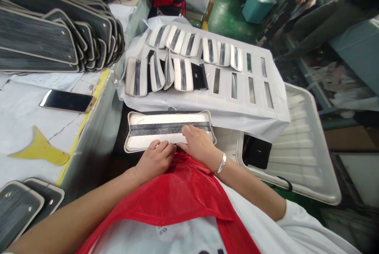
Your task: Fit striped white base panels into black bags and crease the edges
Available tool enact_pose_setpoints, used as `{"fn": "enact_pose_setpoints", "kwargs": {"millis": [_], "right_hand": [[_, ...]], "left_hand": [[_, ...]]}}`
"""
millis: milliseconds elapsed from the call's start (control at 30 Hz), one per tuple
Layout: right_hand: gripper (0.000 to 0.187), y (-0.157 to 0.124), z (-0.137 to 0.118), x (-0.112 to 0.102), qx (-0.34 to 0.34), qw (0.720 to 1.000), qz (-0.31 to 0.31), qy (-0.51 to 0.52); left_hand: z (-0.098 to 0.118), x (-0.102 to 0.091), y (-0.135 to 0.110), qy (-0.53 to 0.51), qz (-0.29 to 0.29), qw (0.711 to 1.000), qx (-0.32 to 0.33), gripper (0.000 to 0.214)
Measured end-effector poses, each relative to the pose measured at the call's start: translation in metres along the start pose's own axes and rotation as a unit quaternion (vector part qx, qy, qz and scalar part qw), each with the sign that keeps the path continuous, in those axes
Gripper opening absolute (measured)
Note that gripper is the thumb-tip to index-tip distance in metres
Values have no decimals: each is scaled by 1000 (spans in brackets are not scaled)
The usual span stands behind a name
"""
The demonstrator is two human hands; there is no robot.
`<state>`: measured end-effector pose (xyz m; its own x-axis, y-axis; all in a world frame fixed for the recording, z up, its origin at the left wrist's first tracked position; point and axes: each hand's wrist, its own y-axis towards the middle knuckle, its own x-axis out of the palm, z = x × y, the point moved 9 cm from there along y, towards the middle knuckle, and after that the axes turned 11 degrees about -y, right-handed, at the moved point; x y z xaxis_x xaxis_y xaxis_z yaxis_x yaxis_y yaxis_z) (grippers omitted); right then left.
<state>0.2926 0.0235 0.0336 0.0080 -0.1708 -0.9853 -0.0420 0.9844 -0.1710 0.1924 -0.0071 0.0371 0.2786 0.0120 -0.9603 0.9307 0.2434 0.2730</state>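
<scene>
A long white-lined panel (156, 119) with a dark grey stripe down its middle and upturned edges lies in front of my body. My left hand (156, 158) has its fingers curled on the near edge of the panel, left of the red apron (177, 194). My right hand (201, 145), with a silver bracelet at the wrist, grips the same near edge further right, its fingers bent over the white lining. The two hands almost meet at the middle of that edge. What lies under the fingertips is hidden.
Several similar striped pieces (183, 74) stand on a white-covered board (222, 100) with slots. A white plastic tub (304, 135) holds a black piece (257, 152). Stacked dark panels (38, 29), a phone (67, 100) and a yellow scraper-shaped piece (40, 149) occupy the left table. Other people work beyond.
</scene>
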Motion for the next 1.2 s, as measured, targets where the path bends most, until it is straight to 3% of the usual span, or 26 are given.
{"fn": "enact_pose_setpoints", "kwargs": {"millis": [167,267,367,500,700,800,900,1200], "right_hand": [[12,-40,24,10,-3,994,88,64],[18,-52,32,12,29,990,118,68],[20,-49,34,14,43,994,92,50],[14,-43,32,17,-2,999,23,34],[11,-33,41,23,-47,997,-34,52],[14,-30,40,24,-55,995,-39,67],[21,-28,41,23,-22,997,-33,70],[19,-22,40,19,37,998,-32,29]], "left_hand": [[12,-3,0,50,51,997,1,20],[15,-3,1,60,53,997,-10,20],[16,-5,4,69,51,996,-15,18],[18,-8,7,74,52,996,-10,18],[18,-4,10,78,30,996,-16,18],[19,0,11,70,7,998,-7,25],[20,1,13,64,-1,998,7,32],[14,3,19,31,3,999,-24,26]]}}
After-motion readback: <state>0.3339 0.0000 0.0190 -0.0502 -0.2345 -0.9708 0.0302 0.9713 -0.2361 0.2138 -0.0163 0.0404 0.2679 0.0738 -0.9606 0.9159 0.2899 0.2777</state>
